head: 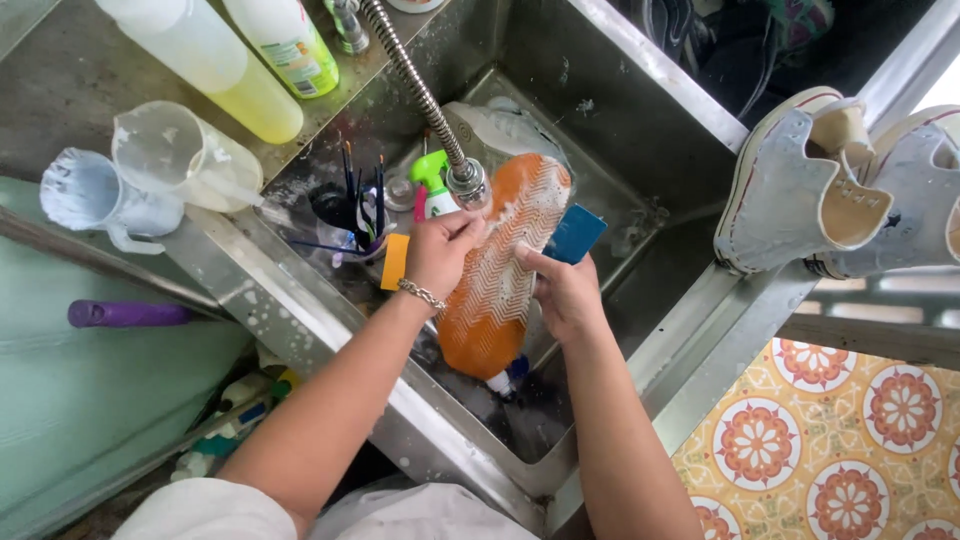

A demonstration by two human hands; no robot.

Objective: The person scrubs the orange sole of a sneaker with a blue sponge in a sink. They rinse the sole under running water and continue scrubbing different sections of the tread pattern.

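A shoe with an orange, zigzag-patterned rubber sole [500,270] is held sole-up over the stainless-steel sink [640,120], directly below the nozzle of the flexible metal spray hose [420,95]. The left edge of the sole is clasped by the left hand [438,252], fingers curled together against it; a metal chain bracelet [422,294] is worn at that wrist. The right edge is gripped by the right hand [565,292], in which a blue rectangular sponge [575,233] is also pinched against the shoe. A green-topped spray bottle [432,185] and a cup of brushes [358,215] stand at the far left of the basin. Two clear plastic jugs [180,155] rest on the left counter. A pair of white canvas high-top shoes [800,190] is placed on the right ledge.
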